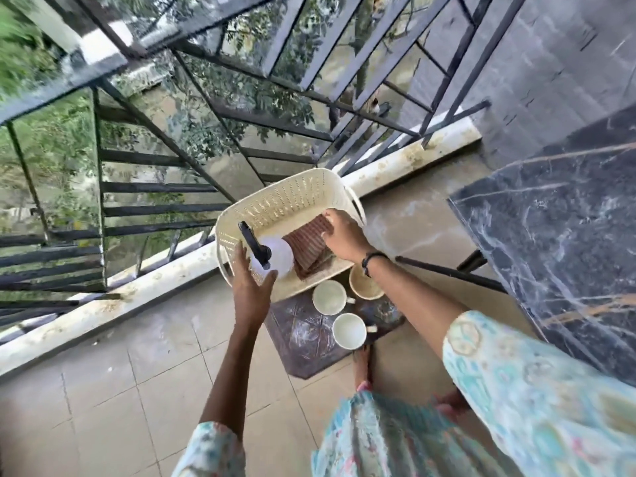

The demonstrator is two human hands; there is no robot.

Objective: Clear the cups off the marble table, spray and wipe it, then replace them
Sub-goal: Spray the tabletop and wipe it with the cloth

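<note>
Both arms reaching forward and down, left hand (pixel 249 287) open-fingered, right hand (pixel 344 235) fingers curled downward

Three cups on a dark floor mat, a spray bottle and cloth in a cream basket, and a dark marble counter at the right.

Two white cups (pixel 329 297) (pixel 349 330) stand upright with their mouths open to view, each with a small handle pointing right; a third, cream-coloured cup (pixel 365 284) stands just beyond them, partly hidden by a forearm. All three sit close together on the mat (pixel 303 335), right beside the basket (pixel 275 201). Inside the basket, a white spray bottle (pixel 275 256) with a black trigger head leans to the left, and a folded brown striped cloth (pixel 309 242) stands against the basket's wall. The marble counter (pixel 557 228) is black with pale and orange veins.
</note>
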